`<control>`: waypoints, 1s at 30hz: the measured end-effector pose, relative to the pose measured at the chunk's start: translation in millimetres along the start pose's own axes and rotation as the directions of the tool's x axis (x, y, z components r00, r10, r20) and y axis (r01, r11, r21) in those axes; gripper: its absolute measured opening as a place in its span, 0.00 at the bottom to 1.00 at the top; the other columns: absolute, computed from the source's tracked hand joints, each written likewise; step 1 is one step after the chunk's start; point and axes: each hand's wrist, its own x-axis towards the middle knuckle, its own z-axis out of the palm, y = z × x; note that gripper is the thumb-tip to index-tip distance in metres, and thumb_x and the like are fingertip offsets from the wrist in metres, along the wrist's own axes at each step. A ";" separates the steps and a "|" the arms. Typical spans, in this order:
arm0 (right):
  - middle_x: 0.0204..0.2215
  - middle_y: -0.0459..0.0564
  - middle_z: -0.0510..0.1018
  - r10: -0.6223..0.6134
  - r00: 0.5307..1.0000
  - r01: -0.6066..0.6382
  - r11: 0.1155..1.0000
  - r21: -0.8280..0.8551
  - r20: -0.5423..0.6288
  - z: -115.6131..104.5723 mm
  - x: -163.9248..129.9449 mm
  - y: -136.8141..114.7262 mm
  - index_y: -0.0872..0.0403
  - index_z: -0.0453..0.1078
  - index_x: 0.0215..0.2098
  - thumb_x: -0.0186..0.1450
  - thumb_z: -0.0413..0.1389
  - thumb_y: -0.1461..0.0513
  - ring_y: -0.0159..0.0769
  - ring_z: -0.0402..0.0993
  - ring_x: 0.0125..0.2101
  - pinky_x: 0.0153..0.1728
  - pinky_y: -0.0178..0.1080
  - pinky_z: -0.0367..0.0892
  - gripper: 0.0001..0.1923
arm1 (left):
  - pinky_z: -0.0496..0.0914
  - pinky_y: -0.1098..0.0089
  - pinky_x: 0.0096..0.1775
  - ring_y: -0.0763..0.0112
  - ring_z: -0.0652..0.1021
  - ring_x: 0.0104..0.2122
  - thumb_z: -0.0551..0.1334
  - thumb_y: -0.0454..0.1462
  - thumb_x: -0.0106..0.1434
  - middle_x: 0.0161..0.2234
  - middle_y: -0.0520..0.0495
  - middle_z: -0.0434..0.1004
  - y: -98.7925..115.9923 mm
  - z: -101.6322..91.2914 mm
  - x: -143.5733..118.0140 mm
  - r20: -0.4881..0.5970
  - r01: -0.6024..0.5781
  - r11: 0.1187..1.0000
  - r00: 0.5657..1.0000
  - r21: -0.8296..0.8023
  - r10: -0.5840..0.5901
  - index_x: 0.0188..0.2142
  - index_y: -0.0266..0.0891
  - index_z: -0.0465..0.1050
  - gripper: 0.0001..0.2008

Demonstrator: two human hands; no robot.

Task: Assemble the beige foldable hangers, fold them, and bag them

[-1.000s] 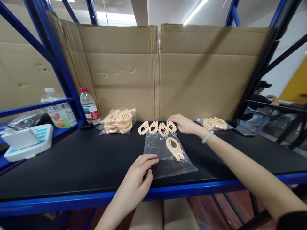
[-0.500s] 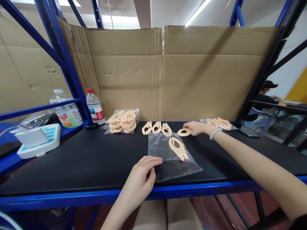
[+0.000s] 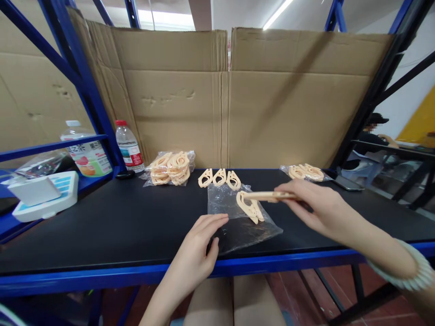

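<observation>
My right hand [image 3: 312, 203] pinches a beige plastic folding hanger [image 3: 268, 195] at its right end, edge-on above the table. Its far end overlaps, in view, another beige hanger [image 3: 249, 210] that lies on a clear plastic bag [image 3: 234, 237]; whether they touch I cannot tell. The bag lies flat near the table's front edge. At the bag's left side rests my left hand [image 3: 200, 244], fingers stretched over it and thumb apart, gripping nothing. Beyond the bag, three more hangers [image 3: 219, 177] form a row.
Bagged hangers [image 3: 170, 168] sit at the back left, another bag of them [image 3: 306, 172] at the back right by a phone [image 3: 348, 183]. A red-capped bottle [image 3: 129, 147] and a white power strip [image 3: 64, 199] are left. Cardboard [image 3: 295, 99] walls the back. A person [image 3: 370, 136] sits far right.
My right hand has lifted the hanger from the table's back and brought it nearer, over the bag. My left hand stays at the bag's left side. The view has shifted slightly.
</observation>
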 end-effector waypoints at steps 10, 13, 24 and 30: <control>0.42 0.61 0.73 -0.189 0.948 0.254 0.932 -0.257 0.255 58.3 8.0 -83.3 0.64 0.64 0.53 0.65 0.46 0.70 0.42 0.73 0.33 0.28 0.40 0.70 0.18 | 0.78 0.66 0.40 0.61 0.69 0.54 0.51 0.24 0.57 0.56 0.42 0.66 4.3 -0.8 -0.2 0.019 0.080 0.976 0.997 -0.203 -0.078 0.56 0.43 0.65 0.29; 0.46 0.66 0.72 -0.196 0.949 0.260 0.931 -0.256 0.247 84.9 18.3 -80.5 0.69 0.62 0.54 0.65 0.49 0.68 0.50 0.71 0.43 0.38 0.47 0.72 0.20 | 0.78 0.68 0.39 0.61 0.68 0.55 0.51 0.23 0.56 0.58 0.42 0.63 2.1 1.3 -0.8 0.018 0.092 0.960 0.996 -0.265 -0.091 0.58 0.43 0.63 0.31; 0.42 0.54 0.72 -0.126 0.952 0.087 0.985 0.148 0.281 64.9 18.0 -73.3 0.56 0.63 0.51 0.65 0.51 0.70 0.38 0.73 0.39 0.39 0.39 0.72 0.16 | 0.79 0.64 0.40 0.57 0.68 0.56 0.52 0.24 0.55 0.58 0.42 0.64 1.1 2.0 -1.6 -0.002 0.091 0.955 0.995 -0.283 -0.095 0.57 0.45 0.65 0.31; 0.43 0.54 0.72 -0.151 0.949 0.096 0.975 0.202 0.277 68.7 17.4 -79.2 0.56 0.66 0.48 0.68 0.47 0.69 0.37 0.71 0.42 0.42 0.38 0.70 0.13 | 0.78 0.62 0.43 0.58 0.68 0.56 0.51 0.23 0.56 0.58 0.42 0.63 0.4 2.7 -1.2 0.005 0.093 0.965 0.996 -0.245 -0.094 0.58 0.44 0.64 0.31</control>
